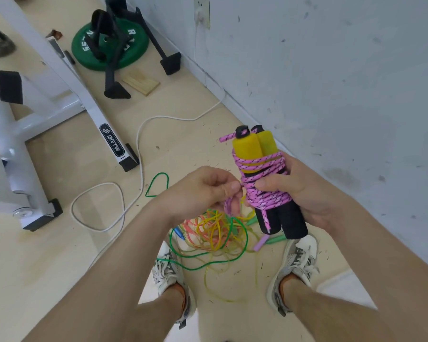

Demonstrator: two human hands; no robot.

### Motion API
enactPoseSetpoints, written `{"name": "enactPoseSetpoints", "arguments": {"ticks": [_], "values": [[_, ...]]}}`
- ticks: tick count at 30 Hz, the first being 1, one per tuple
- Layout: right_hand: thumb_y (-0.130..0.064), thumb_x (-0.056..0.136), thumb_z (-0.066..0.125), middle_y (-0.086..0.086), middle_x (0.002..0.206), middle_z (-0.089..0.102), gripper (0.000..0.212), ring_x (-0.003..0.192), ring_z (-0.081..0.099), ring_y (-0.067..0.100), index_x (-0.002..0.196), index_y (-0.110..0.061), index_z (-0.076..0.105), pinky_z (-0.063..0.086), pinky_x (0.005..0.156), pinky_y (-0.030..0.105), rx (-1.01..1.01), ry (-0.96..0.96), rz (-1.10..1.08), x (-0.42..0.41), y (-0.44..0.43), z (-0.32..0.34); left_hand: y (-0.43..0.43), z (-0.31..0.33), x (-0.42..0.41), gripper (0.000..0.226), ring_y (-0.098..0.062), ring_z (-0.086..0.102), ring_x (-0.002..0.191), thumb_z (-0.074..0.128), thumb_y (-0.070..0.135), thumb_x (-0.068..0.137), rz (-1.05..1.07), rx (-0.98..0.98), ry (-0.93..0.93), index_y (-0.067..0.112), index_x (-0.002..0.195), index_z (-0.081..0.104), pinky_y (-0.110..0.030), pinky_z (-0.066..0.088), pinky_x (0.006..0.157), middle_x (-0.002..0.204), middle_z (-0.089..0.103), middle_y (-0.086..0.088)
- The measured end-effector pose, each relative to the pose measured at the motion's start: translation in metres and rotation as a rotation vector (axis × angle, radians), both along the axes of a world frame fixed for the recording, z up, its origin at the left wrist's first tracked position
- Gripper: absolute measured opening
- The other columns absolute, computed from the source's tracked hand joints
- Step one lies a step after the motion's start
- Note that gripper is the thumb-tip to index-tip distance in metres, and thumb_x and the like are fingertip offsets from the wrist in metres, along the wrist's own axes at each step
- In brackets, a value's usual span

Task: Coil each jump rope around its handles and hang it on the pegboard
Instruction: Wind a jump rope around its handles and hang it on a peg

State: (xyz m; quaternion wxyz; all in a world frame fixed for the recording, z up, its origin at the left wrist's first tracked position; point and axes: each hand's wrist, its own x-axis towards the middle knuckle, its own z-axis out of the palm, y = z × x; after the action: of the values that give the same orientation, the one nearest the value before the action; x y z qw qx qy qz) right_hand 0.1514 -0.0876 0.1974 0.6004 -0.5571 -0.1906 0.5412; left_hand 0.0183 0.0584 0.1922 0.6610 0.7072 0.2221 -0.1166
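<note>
pink braided rope (265, 193) is wound in a fat band round the middle of the two foam handles (253, 146). they stand side by side, yellow ends up, black ends down. the right hand (307, 196) is curled round the handles, thumb pressing on the coils. the left hand (203, 191), just beside the handles, pinches the short loose tail (230, 206) of the rope between thumb and fingers. looks to me like the tuck-in bit, with the coil nearly done.

what could bite here imo: the tail is short and the wraps look a bit uneven. if that thumb lifts before the end is tucked under a coil, the whole lot could spring loose. tuck it too shallow and it'd likely unwind once hung.

also there's a tangle of thin ropes (215, 234) on the floor (59, 255) right below the handles, between the shoes (169, 270). easy to step in or snag a loop. there's no pegboard in view, so can't say how long the carry is.
</note>
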Motion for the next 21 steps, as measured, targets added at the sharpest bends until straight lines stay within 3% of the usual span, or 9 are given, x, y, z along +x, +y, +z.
{"name": "enactPoseSetpoints", "arguments": {"ticks": [2,4,6,9,11,14,18,21], "values": [[-0.002,0.066,0.073,0.012,0.087,0.072,0.037,0.066,0.069,0.024,0.102,-0.008,0.063,0.058,0.062,0.033,0.042,0.056,-0.037,0.001,0.000,0.001,-0.002,-0.002,0.004,0.025,-0.013,0.047,0.050,0.048,0.013,0.099,0.069,0.089,0.014,0.016,0.077,0.059,-0.025,0.045,0.054,0.063,0.051,-0.006],[-0.016,0.059,0.090,0.015,0.093,0.071,0.050,0.064,0.069,0.025,0.102,-0.007,0.065,0.057,0.059,0.033,0.109,0.154,-0.056,0.001,-0.001,0.002,-0.001,-0.008,0.008,0.026,-0.012,0.039,0.049,0.052,0.020,0.096,0.129,0.378,0.037,0.024,0.072,0.059,-0.026,0.036,0.054,0.064,0.050,-0.006],[-0.042,0.054,0.091,0.020,0.101,0.068,0.067,0.065,0.069,0.025,0.106,-0.007,0.066,0.057,0.059,0.033,0.157,0.184,-0.039,-0.002,0.001,0.002,-0.001,-0.012,0.012,0.022,-0.014,0.044,0.052,0.053,0.024,0.094,0.149,0.587,0.043,0.028,0.073,0.060,-0.030,0.037,0.057,0.068,0.059,-0.004],[-0.056,0.054,0.086,0.032,0.112,0.062,0.071,0.064,0.069,0.025,0.105,-0.010,0.067,0.056,0.059,0.033,0.119,0.143,-0.072,-0.004,0.005,0.001,-0.004,-0.009,0.013,0.016,-0.025,0.053,0.070,0.050,0.028,0.096,0.143,0.807,0.069,0.029,0.088,0.064,-0.035,0.044,0.066,0.076,0.063,0.001],[-0.058,0.055,0.084,0.031,0.108,0.065,0.070,0.062,0.069,0.025,0.103,-0.010,0.067,0.056,0.057,0.032,0.094,0.152,-0.082,-0.004,0.006,0.004,-0.004,-0.006,0.013,0.016,-0.027,0.055,0.076,0.049,0.029,0.096,0.141,0.890,0.081,0.030,0.092,0.065,-0.037,0.046,0.068,0.075,0.060,0.003],[-0.060,0.070,0.071,0.013,0.079,0.072,0.065,0.059,0.069,0.024,0.105,-0.005,0.062,0.056,0.055,0.030,-0.004,0.115,-0.030,-0.006,0.004,0.010,-0.005,-0.007,0.014,0.018,-0.028,0.059,0.086,0.046,0.028,0.096,0.129,0.955,0.119,0.030,0.093,0.064,-0.036,0.048,0.068,0.088,0.069,0.004],[-0.052,0.069,0.078,0.011,0.091,0.075,0.062,0.074,0.073,0.025,0.110,-0.008,0.064,0.058,0.070,0.040,-0.180,-0.143,-0.046,-0.005,0.005,0.005,-0.010,-0.006,0.016,0.017,-0.032,0.059,0.092,0.044,0.025,0.097,0.076,1.047,0.139,0.026,0.086,0.057,-0.034,0.040,0.064,0.093,0.068,-0.003],[-0.039,0.073,0.078,0.004,0.094,0.076,0.043,0.081,0.074,0.019,0.105,-0.013,0.067,0.059,0.072,0.032,-0.257,-0.289,-0.105,0.000,0.001,0.004,-0.012,-0.004,0.017,0.021,-0.028,0.061,0.093,0.045,0.034,0.098,-0.007,0.999,0.035,0.030,0.102,0.065,-0.033,0.040,0.065,0.093,0.071,-0.001]]}}
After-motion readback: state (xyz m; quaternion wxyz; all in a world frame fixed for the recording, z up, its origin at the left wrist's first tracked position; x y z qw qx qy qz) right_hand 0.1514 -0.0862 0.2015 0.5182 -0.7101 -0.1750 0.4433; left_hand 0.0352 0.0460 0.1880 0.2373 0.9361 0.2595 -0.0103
